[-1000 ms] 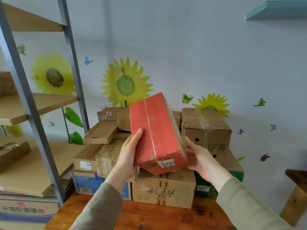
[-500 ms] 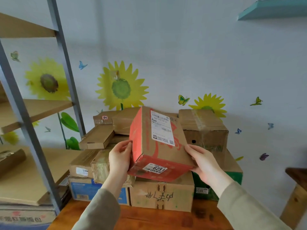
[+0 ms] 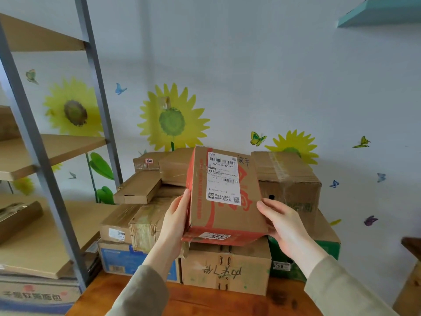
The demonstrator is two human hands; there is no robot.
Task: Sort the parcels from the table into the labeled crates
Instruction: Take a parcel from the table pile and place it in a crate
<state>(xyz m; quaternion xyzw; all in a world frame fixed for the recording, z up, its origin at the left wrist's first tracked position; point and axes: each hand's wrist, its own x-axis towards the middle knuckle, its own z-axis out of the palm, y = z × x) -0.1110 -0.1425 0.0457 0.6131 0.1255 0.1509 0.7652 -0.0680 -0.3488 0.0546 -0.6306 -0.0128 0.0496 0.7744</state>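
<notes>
Sorting has barely begun: your left hand (image 3: 175, 221) and right hand (image 3: 284, 224) clamp the red-printed parcel (image 3: 224, 215) above the table (image 3: 205, 303), shipping label (image 3: 223, 177) facing you; stacked parcels (image 3: 141, 224) remain, no labeled crates visible.

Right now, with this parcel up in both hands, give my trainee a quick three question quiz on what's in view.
1. True or false: both hands grip the red-and-brown parcel, the left hand on one side and the right hand on the other.
2. What number is printed on the small sticker on the parcel's near end?
3. The white shipping label faces: A) the camera, B) the wall, C) the table.

Key: 1 true; 2 6251; 3 A.
</notes>
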